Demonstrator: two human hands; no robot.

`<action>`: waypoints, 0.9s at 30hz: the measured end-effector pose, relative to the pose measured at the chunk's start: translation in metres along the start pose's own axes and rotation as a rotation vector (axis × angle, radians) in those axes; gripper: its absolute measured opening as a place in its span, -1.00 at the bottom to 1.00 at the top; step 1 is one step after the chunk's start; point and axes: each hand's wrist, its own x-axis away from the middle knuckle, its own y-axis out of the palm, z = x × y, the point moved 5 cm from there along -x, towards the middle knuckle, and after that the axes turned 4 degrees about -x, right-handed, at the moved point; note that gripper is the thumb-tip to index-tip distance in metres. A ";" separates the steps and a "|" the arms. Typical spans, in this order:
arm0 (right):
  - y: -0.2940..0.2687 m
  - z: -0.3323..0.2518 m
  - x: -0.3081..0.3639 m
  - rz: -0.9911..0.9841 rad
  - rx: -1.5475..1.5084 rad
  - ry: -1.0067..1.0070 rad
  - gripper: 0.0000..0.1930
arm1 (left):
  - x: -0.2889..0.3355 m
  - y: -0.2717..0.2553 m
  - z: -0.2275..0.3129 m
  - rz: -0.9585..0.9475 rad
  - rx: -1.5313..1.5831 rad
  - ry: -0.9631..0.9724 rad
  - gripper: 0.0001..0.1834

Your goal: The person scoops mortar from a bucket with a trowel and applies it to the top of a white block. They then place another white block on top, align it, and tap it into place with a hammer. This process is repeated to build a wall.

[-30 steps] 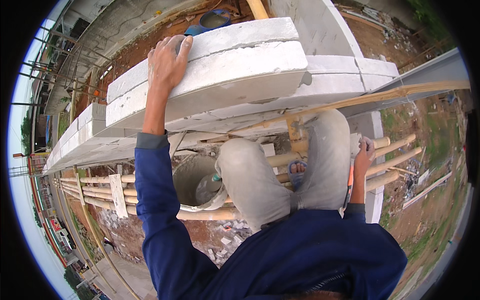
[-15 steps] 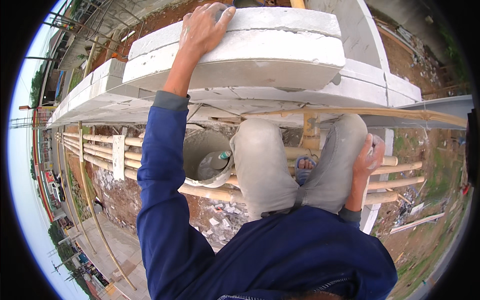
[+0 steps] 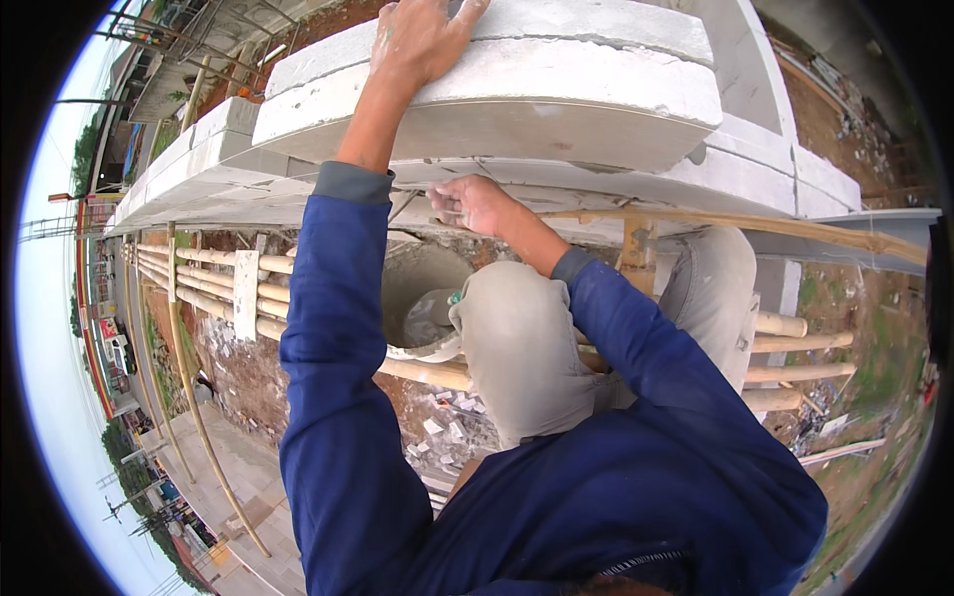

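Note:
Across the top of the wall lies a pale concrete block [image 3: 556, 84], with another white block layer [image 3: 586, 22] on its far side. My left hand [image 3: 425, 45] rests over their top faces, thumb spread, its fingertips cut off by the upper edge of the picture. Just below the block's near face, my right hand [image 3: 475, 206] is in front of the wall with loosely bent fingers; I see nothing in it. Beneath it stands a mortar-crusted bucket [image 3: 422, 273] holding a clear plastic bottle [image 3: 429, 316] with a green cap.
Bamboo poles [image 3: 427, 372] form the scaffold under me, beside my knee [image 3: 517, 338]. A bamboo pole [image 3: 825, 228] runs along the wall at right. Lower block courses [image 3: 189, 164] stretch away left. Rubble [image 3: 452, 427] lies on the ground far below.
My right hand has left my right knee and come up and across to the wall, under the block. My left hand stays on the blocks, and the view has shifted slightly.

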 end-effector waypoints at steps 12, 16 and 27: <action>0.013 0.001 -0.006 -0.016 -0.380 -0.306 -0.64 | 0.005 0.000 -0.001 0.006 0.003 -0.009 -0.49; -0.009 0.004 0.024 -0.011 -0.059 -0.316 -0.65 | 0.000 0.006 0.001 -0.015 -0.010 -0.009 -0.48; -0.019 -0.074 0.169 -0.012 -0.319 -0.480 -0.80 | 0.003 0.000 -0.002 0.010 0.000 -0.006 -0.45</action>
